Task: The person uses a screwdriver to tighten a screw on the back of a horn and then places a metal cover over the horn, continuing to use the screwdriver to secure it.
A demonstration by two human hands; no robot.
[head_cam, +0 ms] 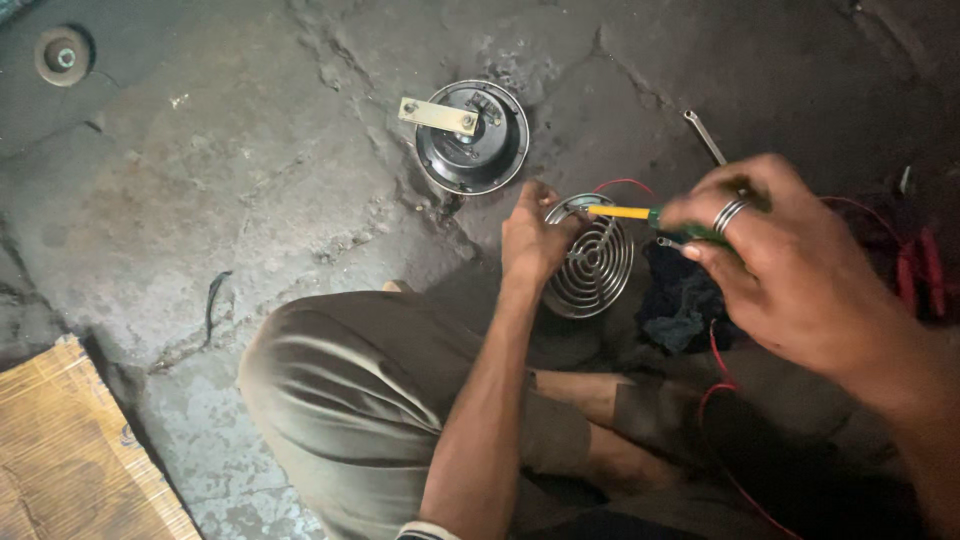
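Left hand (535,240): I close it on the rim of the round chrome grille (590,257), fingers curled over the left edge, so the part stays tilted toward me and cannot turn under the tool.
Right hand (775,250): I wrap it tight round the green handle of the screwdriver (640,213); the yellow shank points left — its tip sits at the upper edge of the grille, just beside my left fingertips.
Chrome grille: it is held above the floor in front of my knee (350,390), ribbed face up, between both hands.
Red wire (720,380): it loops from behind the grille down past my right wrist; where it ends I cannot tell.
Black horn body (470,140): it lies on the stone floor (200,180) beyond the grille, apart from it, open side up, with a pale metal bracket (437,116) across the rim — within reach.
Spanner (705,135): it rests on the floor above my right hand, untouched.
Dark rag (680,300): it lies under my right hand.
Cardboard (70,450): it sits at the lower left, well apart.
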